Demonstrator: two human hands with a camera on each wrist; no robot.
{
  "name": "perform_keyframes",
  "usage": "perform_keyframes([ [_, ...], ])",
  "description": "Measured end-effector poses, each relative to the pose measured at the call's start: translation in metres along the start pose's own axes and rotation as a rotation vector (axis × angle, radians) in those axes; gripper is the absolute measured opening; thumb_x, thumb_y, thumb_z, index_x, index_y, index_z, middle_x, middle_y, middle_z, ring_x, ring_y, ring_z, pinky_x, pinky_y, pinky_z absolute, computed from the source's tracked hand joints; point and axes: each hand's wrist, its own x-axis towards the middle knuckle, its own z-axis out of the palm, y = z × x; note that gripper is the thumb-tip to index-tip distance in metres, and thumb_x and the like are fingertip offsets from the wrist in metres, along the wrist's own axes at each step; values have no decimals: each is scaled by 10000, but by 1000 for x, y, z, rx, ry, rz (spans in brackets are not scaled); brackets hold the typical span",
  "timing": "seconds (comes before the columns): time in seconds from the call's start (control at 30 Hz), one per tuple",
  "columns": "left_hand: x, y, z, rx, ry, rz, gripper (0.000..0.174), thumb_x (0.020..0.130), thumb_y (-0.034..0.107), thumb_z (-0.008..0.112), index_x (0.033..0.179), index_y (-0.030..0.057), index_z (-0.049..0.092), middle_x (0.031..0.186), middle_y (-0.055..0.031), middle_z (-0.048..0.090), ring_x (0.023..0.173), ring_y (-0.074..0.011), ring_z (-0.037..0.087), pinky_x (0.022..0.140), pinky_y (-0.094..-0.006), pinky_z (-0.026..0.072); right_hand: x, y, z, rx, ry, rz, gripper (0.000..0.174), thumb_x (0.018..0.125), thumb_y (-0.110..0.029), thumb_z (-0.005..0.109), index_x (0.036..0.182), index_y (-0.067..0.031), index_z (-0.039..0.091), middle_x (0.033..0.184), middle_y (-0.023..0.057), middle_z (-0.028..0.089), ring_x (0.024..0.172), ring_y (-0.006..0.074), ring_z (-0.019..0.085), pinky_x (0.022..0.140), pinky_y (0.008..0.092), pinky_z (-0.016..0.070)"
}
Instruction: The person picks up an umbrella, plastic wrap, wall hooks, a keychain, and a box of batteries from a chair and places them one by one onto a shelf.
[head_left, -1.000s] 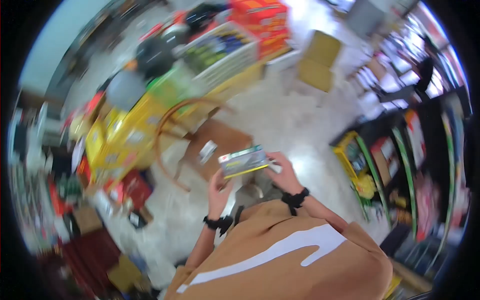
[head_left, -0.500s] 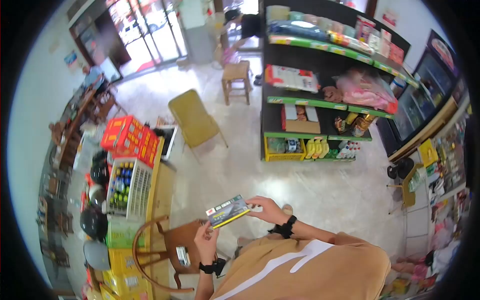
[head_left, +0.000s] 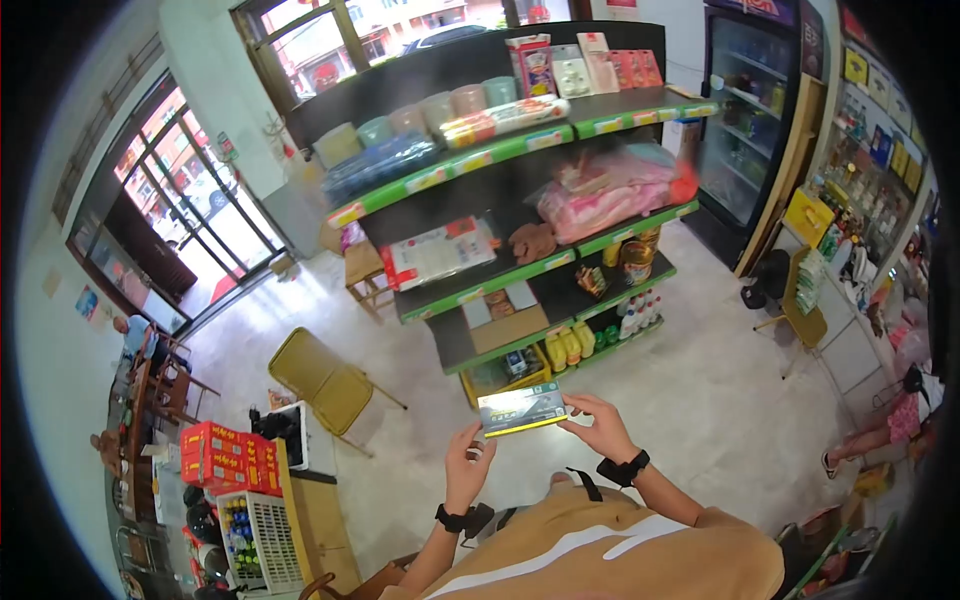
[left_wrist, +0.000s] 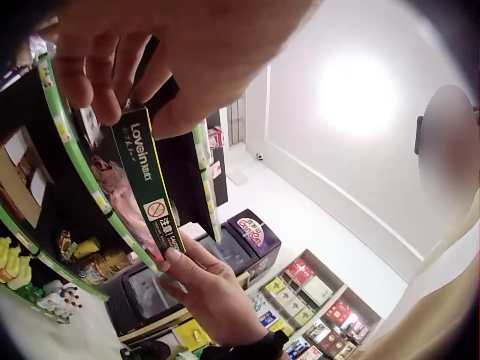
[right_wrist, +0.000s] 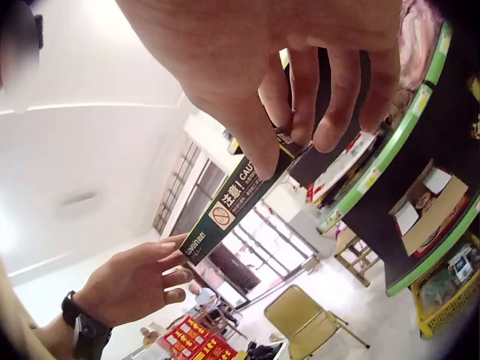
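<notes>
A small flat box point(head_left: 522, 409), grey with a yellow lower edge, is held level in front of the body. My left hand point(head_left: 468, 468) pinches its left end; my right hand point(head_left: 601, 428) pinches the right end. In the left wrist view the dark green side of the box point(left_wrist: 148, 180) shows white lettering, with the left hand point(left_wrist: 165, 60) at the near end and the right hand point(left_wrist: 217, 296) at the far end. From the right wrist, the right hand point(right_wrist: 285, 67) grips the near end and the left hand point(right_wrist: 127, 285) touches the far one.
Ahead stands a black shelf unit with green edges point(head_left: 480, 170), stocked with bags, bottles and packets. A yellow folding chair point(head_left: 318, 385) is to its left. A white crate point(head_left: 262, 540) and red boxes point(head_left: 225, 455) are lower left. A drinks fridge point(head_left: 740, 120) stands upper right.
The head view has swung from the wooden chair and yellow boxes round to the shelf unit, which now appears closer. Both hands still hold the box, now more level.
</notes>
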Motion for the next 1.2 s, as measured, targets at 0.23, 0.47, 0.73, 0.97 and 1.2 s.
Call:
perform_keyframes([
  [0.23, 44, 7, 79, -120, -217, -48, 460, 904, 115, 722, 1348, 46, 619, 1335, -128, 616, 851, -106, 646, 688, -222, 507, -4, 34, -73, 24, 189, 93, 502, 792, -103, 825, 1271, -78, 677, 1136, 84, 700, 871, 183, 654, 766, 292, 524],
  [0.47, 103, 33, 135, -220, -436, -56, 481, 930, 88, 687, 1393, 26, 573, 1334, -145, 626, 836, -119, 681, 718, -231, 528, 0, 54, -110, 11, 381, 233, 501, 780, -57, 816, 1261, -48, 675, 1129, 87, 701, 862, 166, 653, 799, 311, 524],
  [0.73, 210, 62, 200, -379, -572, 10, 542, 961, 77, 657, 1473, 34, 486, 1051, -65, 694, 838, -102, 683, 723, -247, 519, 94, 78, -176, -103, 513, 160, 507, 778, -3, 792, 1265, -36, 656, 1059, 99, 696, 860, 172, 643, 795, 301, 517],
  [0.97, 335, 119, 236, -411, -525, 274, 632, 916, 30, 669, 1502, 33, 433, 1572, -120, 419, 815, -81, 643, 744, -237, 522, 253, 41, -276, -244, 449, -19, 447, 785, -7, 783, 1217, -38, 674, 1114, 110, 702, 882, 194, 662, 828, 309, 523],
  [1.2, 410, 149, 264, -458, -473, 350, 704, 872, 15, 713, 1515, 65, 433, 1591, -141, 388, 782, -73, 556, 707, -220, 515, 343, 72, -323, -378, 417, -210, 331, 750, 17, 802, 1068, -45, 733, 1109, 132, 708, 1004, 265, 689, 891, 341, 519],
])
